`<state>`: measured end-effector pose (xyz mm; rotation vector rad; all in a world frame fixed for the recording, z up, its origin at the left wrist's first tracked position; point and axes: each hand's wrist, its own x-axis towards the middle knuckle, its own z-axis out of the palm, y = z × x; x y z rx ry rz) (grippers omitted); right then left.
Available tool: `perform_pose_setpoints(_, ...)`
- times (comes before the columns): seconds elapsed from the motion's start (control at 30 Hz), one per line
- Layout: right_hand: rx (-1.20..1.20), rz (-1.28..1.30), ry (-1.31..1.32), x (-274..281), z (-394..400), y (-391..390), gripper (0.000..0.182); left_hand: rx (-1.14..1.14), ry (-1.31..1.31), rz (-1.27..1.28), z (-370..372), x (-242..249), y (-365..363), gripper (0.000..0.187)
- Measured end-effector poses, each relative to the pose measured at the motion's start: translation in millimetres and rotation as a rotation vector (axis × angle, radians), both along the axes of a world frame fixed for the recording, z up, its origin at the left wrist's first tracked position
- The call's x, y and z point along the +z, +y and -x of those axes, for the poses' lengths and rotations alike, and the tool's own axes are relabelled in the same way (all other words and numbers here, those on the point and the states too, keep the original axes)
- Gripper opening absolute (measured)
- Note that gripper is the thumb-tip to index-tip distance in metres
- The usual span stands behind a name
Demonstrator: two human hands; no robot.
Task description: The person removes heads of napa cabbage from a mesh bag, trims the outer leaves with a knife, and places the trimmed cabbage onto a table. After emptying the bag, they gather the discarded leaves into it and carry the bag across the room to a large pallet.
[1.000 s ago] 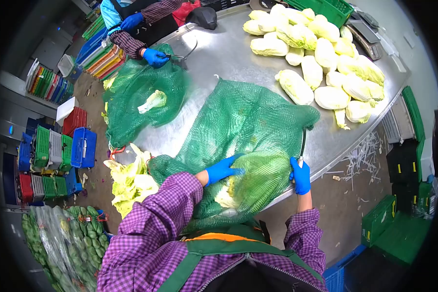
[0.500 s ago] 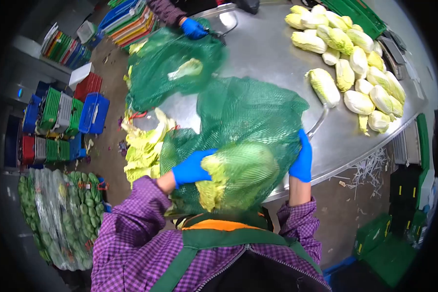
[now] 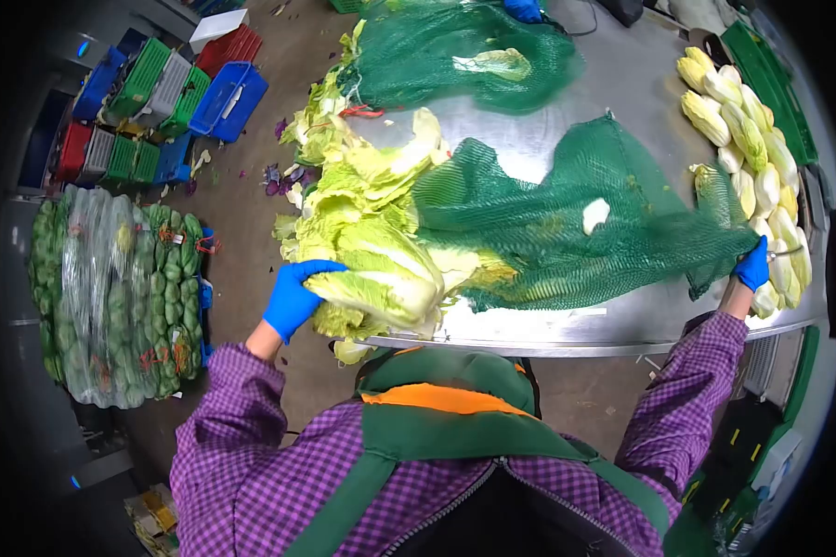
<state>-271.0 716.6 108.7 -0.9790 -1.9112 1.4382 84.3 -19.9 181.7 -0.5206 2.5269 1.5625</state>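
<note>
At the left of the table, my left hand (image 3: 293, 295) has its fingers closed on one end of a pale green Chinese cabbage (image 3: 390, 278), which lies on a heap of loose cabbage leaves (image 3: 372, 190). My right hand (image 3: 752, 265) grips the gathered right end of a green mesh bag (image 3: 576, 246), stretched out sideways over the metal table. A white scrap (image 3: 595, 215) shows on the mesh. Just beyond my right hand is a thin metal piece (image 3: 787, 251) whose kind I cannot make out.
Whole Chinese cabbages (image 3: 748, 125) are piled at the table's right side. A second green mesh bag (image 3: 464, 56) lies at the back, near a co-worker's blue-gloved hand (image 3: 524, 9). Crates (image 3: 228, 102) and a wrapped stack of green vegetables (image 3: 111, 297) stand on the floor at left.
My left hand and its cabbage have moved out of the mesh, left onto the leaf heap. My right hand has moved right, pulling the mesh out long. The camera view has shifted.
</note>
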Motion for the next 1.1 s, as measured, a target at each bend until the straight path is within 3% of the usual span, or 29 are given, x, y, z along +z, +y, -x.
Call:
perform_pose_setpoints(0.03,0.008,-0.004,-0.001,6,-5,-5,0.043,0.009,0.006,-0.004,-9,-1,-3,0.027)
perform_pose_setpoints(0.1,0.114,-0.839,-0.344,29,-27,-43,0.051,0.087,0.004,-0.090,-19,16,4,0.026)
perform_pose_setpoints(0.2,0.180,-0.795,0.071,83,-90,-202,0.056,0.143,0.121,-0.036,-22,52,11,0.030)
perform_pose_setpoints(0.23,0.326,-0.749,0.188,91,-110,-249,0.052,0.155,0.121,-0.033,-22,63,7,0.030)
perform_pose_setpoints(0.27,0.341,-0.715,0.215,97,-132,-298,0.049,0.254,0.169,-0.117,-22,76,3,0.032)
perform_pose_setpoints(0.37,0.478,-0.761,0.231,103,-145,-344,0.046,0.410,0.313,-0.255,-26,101,-15,0.036)
perform_pose_setpoints(0.43,0.488,-0.776,0.157,129,-144,-351,0.041,0.338,0.315,-0.156,-21,108,-29,0.033)
perform_pose_setpoints(0.5,0.658,-0.184,0.422,160,-156,-383,0.041,0.285,0.282,-0.021,-5,103,-37,0.032)
perform_pose_setpoints(0.57,1.008,-0.061,0.211,173,-191,-451,0.047,0.222,0.244,0.112,13,92,-42,0.032)
perform_pose_setpoints(0.6,1.301,-0.101,0.241,144,-195,-478,0.062,0.140,0.235,0.136,23,83,-42,0.034)
perform_pose_setpoints(0.63,1.525,-0.192,-0.073,130,-204,-512,0.081,0.058,0.227,0.160,32,75,-43,0.035)
perform_pose_setpoints(0.67,1.547,0.089,0.161,76,-220,-546,0.094,0.060,0.233,0.160,44,68,-45,0.035)
perform_pose_setpoints(0.7,1.547,0.001,0.194,41,-233,-569,0.099,0.005,0.202,0.215,55,62,-46,0.038)
perform_pose_setpoints(0.77,1.420,-0.046,0.095,18,-240,-595,0.090,-0.054,0.172,0.267,72,56,-45,0.040)
perform_pose_setpoints(0.8,1.417,-0.051,0.094,12,-235,-599,0.090,-0.093,0.303,0.341,78,54,-43,0.040)
perform_pose_setpoints(0.87,1.379,-0.112,-0.026,1,-221,-604,0.068,-0.194,0.602,0.618,85,51,-40,0.037)
perform_pose_setpoints(0.9,1.368,-0.114,-0.033,-6,-215,-604,0.068,-0.204,0.603,0.609,85,59,-33,0.037)
perform_pose_setpoints(0.97,1.314,-0.120,0.002,-21,-202,-604,0.050,-0.445,0.890,0.806,77,76,-21,0.035)
perform_pose_setpoints(1.03,1.275,-0.097,-0.042,-34,-194,-605,0.047,-0.672,0.739,0.671,75,31,-32,0.042)
perform_pose_setpoints(1.1,1.284,0.012,-0.017,-41,-189,-604,0.046,-0.627,0.427,0.755,81,-7,-41,0.055)
